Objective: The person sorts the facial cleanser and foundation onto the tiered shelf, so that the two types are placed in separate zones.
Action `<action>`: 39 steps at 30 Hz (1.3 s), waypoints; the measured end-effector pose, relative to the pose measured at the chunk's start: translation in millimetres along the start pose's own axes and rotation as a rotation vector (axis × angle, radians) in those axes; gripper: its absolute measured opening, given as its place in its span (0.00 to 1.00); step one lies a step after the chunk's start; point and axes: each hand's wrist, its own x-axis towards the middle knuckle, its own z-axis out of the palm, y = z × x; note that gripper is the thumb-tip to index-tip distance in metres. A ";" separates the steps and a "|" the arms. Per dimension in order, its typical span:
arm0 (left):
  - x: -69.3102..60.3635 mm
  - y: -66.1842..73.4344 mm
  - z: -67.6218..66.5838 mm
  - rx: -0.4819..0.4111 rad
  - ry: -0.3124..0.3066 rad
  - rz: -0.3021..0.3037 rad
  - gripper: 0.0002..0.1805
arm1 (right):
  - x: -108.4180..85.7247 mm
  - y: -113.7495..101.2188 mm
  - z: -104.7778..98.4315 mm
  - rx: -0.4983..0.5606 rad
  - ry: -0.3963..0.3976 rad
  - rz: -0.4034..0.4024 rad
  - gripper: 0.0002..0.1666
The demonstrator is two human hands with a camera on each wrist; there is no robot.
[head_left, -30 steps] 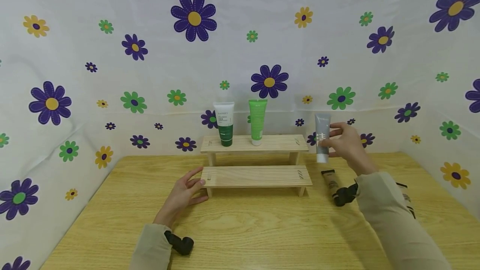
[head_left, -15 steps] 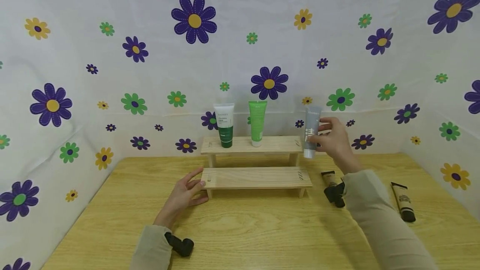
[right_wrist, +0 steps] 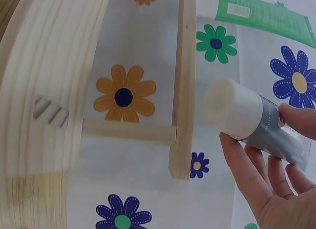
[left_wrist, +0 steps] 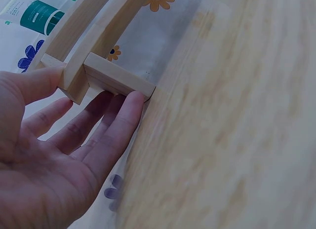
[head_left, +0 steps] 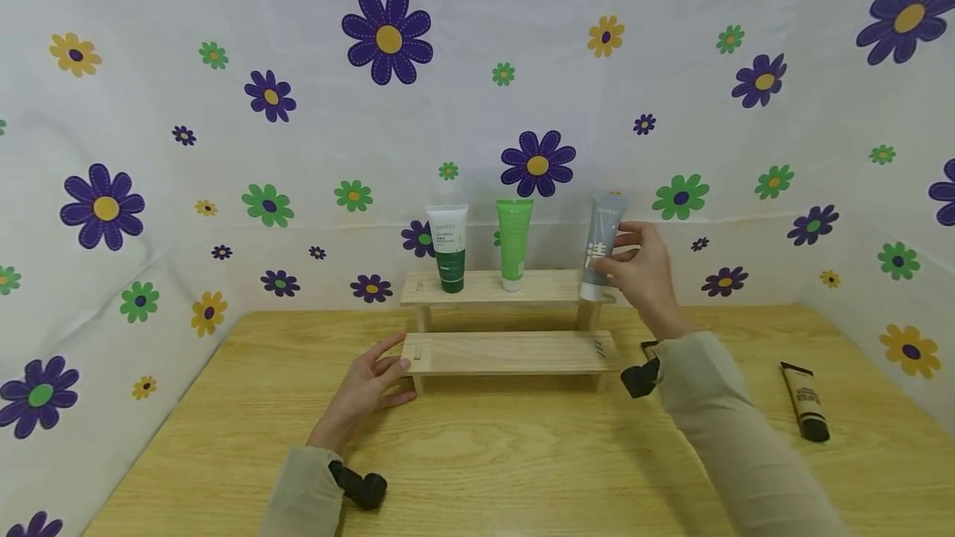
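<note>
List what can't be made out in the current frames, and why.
Dark-ended object: head; mostly hidden by the right wrist camera and sleeve.
Gray tube: head; thumb of the right hand covers some print.
Tan tube: head; fine print too small.
White-and-green tube: left wrist; upper end cut off by the left edge.
Left hand: left wrist; some fingertips hidden by the shelf leg.

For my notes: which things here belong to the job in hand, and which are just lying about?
Job, probably:
gray tube, in the right hand
wooden stand, held by the left hand
green tube and white-green tube, on its top

Lying about, apparently:
brown tube, on the table
dark thing, mostly hidden
</note>
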 end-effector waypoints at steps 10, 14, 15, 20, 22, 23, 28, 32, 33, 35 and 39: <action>0.7 -3.0 -1.2 0.001 -0.005 0.004 0.30 | 4.0 -0.6 21.7 0.048 0.077 -0.018 0.39; 1.3 -3.6 -1.1 0.006 -0.004 0.014 0.30 | 5.9 2.3 29.0 0.054 0.106 -0.052 0.38; 1.4 -3.7 -1.1 0.006 -0.005 0.016 0.30 | 6.2 3.0 30.5 0.054 0.111 -0.059 0.38; 2.0 -3.6 -1.1 0.002 -0.009 0.020 0.30 | 7.2 4.8 36.6 0.040 0.143 -0.092 0.35; 2.1 -3.3 -0.9 0.002 -0.008 0.017 0.30 | 7.1 4.2 38.6 0.041 0.153 -0.106 0.34; 2.1 -3.1 -0.8 0.002 -0.006 0.015 0.30 | 7.0 4.0 39.6 0.043 0.158 -0.112 0.34; 2.2 -3.2 -0.9 0.002 -0.005 0.015 0.30 | 6.6 3.7 44.1 0.050 0.166 -0.152 0.32; 2.0 -3.5 -1.2 0.001 -0.008 0.015 0.30 | 6.6 4.4 46.5 0.037 0.165 -0.179 0.31; 1.9 -3.4 -1.2 0.002 -0.007 0.015 0.30 | 6.6 4.6 46.9 0.032 0.164 -0.184 0.31; 1.8 -3.3 -1.2 0.002 -0.006 0.015 0.30 | 6.9 5.1 47.5 0.021 0.160 -0.195 0.31; 2.0 -2.6 -1.2 0.001 -0.006 0.019 0.30 | 6.7 4.9 47.6 -0.003 0.133 -0.203 0.31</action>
